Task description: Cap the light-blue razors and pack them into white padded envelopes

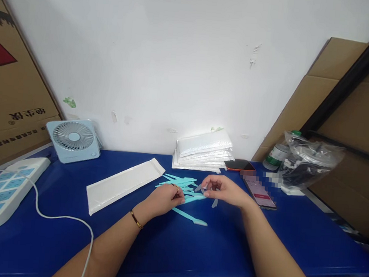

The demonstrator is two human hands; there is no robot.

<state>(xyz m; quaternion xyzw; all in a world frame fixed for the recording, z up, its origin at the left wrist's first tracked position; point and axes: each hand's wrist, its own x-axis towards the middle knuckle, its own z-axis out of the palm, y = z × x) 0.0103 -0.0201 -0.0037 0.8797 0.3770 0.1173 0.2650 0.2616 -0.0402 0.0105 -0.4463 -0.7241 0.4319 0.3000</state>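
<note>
Several thin light-blue plastic sticks (pixel 180 183) lie in a loose pile on the blue table (pixel 194 247). My left hand (pixel 166 197) rests on the pile with its fingers curled over some of the sticks; a ring is on one finger and a bracelet on the wrist. My right hand (pixel 223 189) hovers just right of the pile, its fingertips pinched on a small grey piece (pixel 199 187). One single light-blue stick (pixel 190 217) lies apart, nearer to me. A small grey bit (pixel 214 203) sits below my right hand.
A long white padded envelope (pixel 124 184) lies left of the pile, a stack of the same (pixel 204 151) stands against the wall. Two phones (pixel 259 190) lie at the right, beside a plastic bag (pixel 308 160) and a bottle. A small fan (pixel 73 139), a power strip (pixel 4 189) and cardboard boxes stand left.
</note>
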